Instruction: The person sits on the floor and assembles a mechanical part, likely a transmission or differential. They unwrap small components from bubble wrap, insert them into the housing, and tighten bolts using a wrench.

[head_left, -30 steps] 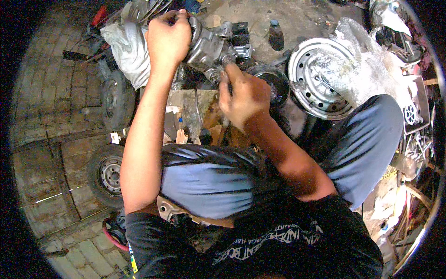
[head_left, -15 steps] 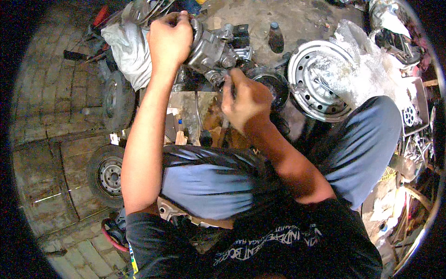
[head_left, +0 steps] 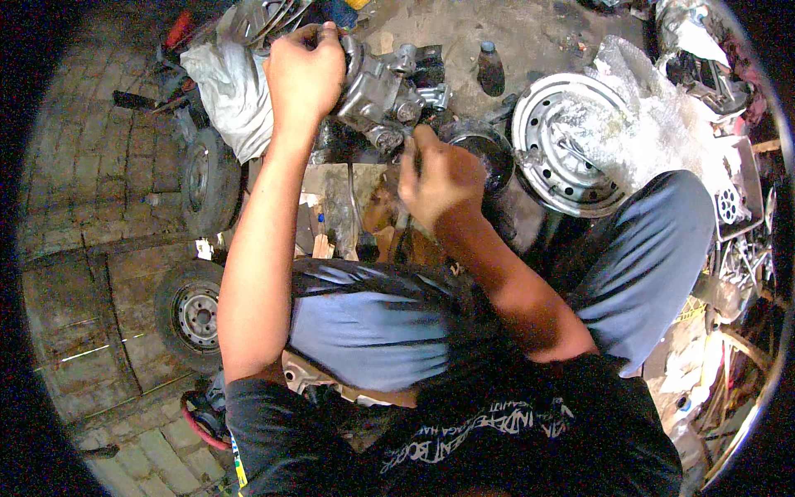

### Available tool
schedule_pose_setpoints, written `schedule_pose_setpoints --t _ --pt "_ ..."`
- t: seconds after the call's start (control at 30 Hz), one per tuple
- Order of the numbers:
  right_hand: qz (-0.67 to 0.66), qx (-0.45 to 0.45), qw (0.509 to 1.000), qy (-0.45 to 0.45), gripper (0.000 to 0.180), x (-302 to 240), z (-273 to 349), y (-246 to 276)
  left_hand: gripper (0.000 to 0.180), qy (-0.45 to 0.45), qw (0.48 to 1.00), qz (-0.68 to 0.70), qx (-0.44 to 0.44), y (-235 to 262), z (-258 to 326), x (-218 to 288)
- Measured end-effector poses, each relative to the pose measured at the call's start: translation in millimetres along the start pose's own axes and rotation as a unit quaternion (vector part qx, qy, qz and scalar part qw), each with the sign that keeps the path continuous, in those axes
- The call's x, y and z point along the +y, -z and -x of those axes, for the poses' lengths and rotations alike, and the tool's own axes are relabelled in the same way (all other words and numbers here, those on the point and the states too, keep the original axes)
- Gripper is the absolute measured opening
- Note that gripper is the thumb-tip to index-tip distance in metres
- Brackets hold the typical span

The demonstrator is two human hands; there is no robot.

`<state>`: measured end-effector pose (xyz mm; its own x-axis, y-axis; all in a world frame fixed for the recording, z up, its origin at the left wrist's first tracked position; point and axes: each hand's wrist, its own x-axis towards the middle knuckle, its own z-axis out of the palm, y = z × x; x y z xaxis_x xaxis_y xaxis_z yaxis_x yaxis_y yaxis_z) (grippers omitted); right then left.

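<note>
A grey cast-metal housing (head_left: 374,98) with round ports and bosses is at the top middle of the view. My left hand (head_left: 306,73) is closed around the rounded left end of this housing, thumb on top and fingertips partly hidden. Close to the lower port of the housing is my right hand (head_left: 443,178), its thumb and fingers pinched together. Whatever it holds there is too small and blurred to make out. Just right of this hand lies a dark round pan (head_left: 495,157).
A silver wheel rim (head_left: 530,137) with clear plastic wrap (head_left: 654,124) on it lies to the right. Behind stands a dark bottle (head_left: 490,70). A white sack (head_left: 228,99) and two tyred wheels (head_left: 199,313) are on the left. Cardboard (head_left: 331,186) lies below the housing.
My right hand has shifted very slightly at the lower port, still pinched. My left hand keeps its hold, and the housing has hardly moved.
</note>
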<state>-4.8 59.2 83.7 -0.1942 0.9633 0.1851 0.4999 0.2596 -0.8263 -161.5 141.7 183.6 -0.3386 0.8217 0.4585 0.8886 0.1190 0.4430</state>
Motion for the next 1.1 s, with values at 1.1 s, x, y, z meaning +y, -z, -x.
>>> schedule_pose_setpoints --t 1.1 --pt "0.047 0.007 0.998 0.048 0.017 6.4 0.4 17.8 0.037 0.004 1.000 0.009 -0.004 -1.3 -1.7 -3.1"
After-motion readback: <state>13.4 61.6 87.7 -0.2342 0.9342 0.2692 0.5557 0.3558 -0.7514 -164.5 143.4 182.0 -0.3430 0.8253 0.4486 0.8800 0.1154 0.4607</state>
